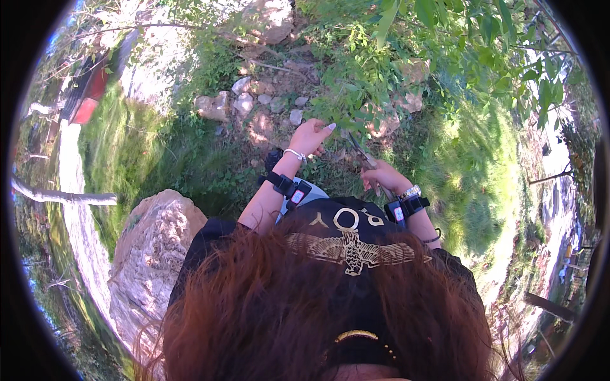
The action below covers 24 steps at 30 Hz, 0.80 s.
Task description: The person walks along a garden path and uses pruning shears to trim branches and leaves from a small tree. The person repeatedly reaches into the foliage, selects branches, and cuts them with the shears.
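Observation:
My right hand grips a pair of pruning shears by the handles, and their dark blades point up and to the left. Just left of the blades is my left hand, with its fingers bent beside a leafy green plant. Whether a stem or leaf lies between those fingers cannot be made out. Some apart from the hand, the blade tips reach towards the low foliage. Both forearms wear strapped-on devices, the left one and the right one.
Several stones lie on the soil ahead. A large boulder stands close on my left. Leafy branches hang at the upper right. Grass spreads on the right, and a pale branch juts in at the far left.

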### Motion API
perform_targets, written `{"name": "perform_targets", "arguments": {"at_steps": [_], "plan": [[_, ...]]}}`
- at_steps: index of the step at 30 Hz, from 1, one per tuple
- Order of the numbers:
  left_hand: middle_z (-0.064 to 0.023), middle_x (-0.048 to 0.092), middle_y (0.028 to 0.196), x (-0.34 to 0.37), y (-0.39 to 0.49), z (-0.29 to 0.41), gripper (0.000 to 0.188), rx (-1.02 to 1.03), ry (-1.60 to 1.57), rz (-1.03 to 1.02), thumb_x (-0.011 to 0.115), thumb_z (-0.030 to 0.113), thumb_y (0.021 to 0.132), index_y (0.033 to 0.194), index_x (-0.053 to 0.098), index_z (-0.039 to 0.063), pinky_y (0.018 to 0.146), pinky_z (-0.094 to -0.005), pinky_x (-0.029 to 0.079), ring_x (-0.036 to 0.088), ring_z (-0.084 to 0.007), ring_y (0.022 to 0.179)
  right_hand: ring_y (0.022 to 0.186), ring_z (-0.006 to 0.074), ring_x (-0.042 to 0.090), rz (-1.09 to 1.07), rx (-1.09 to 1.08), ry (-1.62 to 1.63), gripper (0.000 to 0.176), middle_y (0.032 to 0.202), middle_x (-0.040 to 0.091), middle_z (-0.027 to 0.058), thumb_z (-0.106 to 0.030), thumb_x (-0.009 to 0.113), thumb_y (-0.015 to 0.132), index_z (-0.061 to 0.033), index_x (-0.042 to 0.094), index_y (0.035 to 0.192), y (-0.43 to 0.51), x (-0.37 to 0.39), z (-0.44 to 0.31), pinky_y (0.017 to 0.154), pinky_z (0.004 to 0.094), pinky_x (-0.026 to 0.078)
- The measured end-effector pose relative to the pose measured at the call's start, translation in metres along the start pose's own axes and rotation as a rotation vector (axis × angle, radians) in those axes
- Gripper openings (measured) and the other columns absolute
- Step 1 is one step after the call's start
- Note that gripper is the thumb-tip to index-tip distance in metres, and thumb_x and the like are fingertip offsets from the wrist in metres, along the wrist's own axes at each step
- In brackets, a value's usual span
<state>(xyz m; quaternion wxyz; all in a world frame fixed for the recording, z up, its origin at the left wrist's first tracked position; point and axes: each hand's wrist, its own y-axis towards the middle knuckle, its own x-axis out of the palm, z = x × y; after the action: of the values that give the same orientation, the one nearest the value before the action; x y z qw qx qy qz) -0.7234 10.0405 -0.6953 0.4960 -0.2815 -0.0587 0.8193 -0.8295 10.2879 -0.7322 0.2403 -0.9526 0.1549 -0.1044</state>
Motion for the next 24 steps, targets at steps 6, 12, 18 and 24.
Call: {"name": "perform_targets", "arguments": {"at_steps": [6, 12, 18, 24], "plan": [[-0.0069, 0.068, 0.081, 0.008, 0.012, -0.002, 0.044, 0.02, -0.215, -0.041, 0.059, 0.04, 0.096, 0.11, 0.058, -0.002, 0.04, -0.0227, 0.046, 0.059, -0.0094, 0.049, 0.065, 0.0142, 0.063, 0.068, -0.056, 0.094, 0.014, 0.074, 0.062, 0.0043, -0.013, 0.063, 0.081, -0.0014, 0.057, 0.085, 0.012, 0.003, -0.006, 0.062, 0.0282, 0.052], [-0.0037, 0.063, 0.07, 0.0, 0.006, 0.008, 0.038, -0.001, -0.243, 0.082, 0.053, 0.039, 0.1, 0.091, 0.057, 0.003, 0.039, -0.0224, 0.044, 0.056, -0.0084, 0.045, 0.065, 0.0164, 0.065, -0.019, -0.042, 0.019, 0.015, 0.072, 0.065, 0.0069, -0.015, 0.062, 0.08, -0.0003, 0.06, 0.084, 0.041, 0.008, -0.032, 0.062, 0.0283, 0.052], [-0.0009, 0.056, 0.064, -0.007, 0.011, 0.008, 0.037, 0.022, -0.167, 0.066, 0.047, 0.037, 0.102, 0.085, 0.055, 0.005, 0.04, -0.0241, 0.045, 0.055, -0.0096, 0.046, 0.061, 0.0185, 0.066, -0.001, -0.044, 0.061, 0.019, 0.067, 0.066, 0.0093, -0.018, 0.062, 0.08, -0.0004, 0.063, 0.073, 0.063, 0.027, -0.063, 0.059, 0.0301, 0.053], [-0.0013, 0.056, 0.063, -0.008, 0.011, 0.009, 0.037, -0.007, -0.169, 0.045, 0.045, 0.034, 0.103, 0.084, 0.056, 0.004, 0.041, -0.0248, 0.045, 0.056, -0.0106, 0.047, 0.042, 0.0154, 0.057, 0.124, -0.049, 0.074, 0.022, 0.055, 0.057, 0.0043, -0.019, 0.066, 0.084, -0.0023, 0.058, 0.072, 0.062, 0.029, -0.074, 0.041, 0.0277, 0.046]]}}
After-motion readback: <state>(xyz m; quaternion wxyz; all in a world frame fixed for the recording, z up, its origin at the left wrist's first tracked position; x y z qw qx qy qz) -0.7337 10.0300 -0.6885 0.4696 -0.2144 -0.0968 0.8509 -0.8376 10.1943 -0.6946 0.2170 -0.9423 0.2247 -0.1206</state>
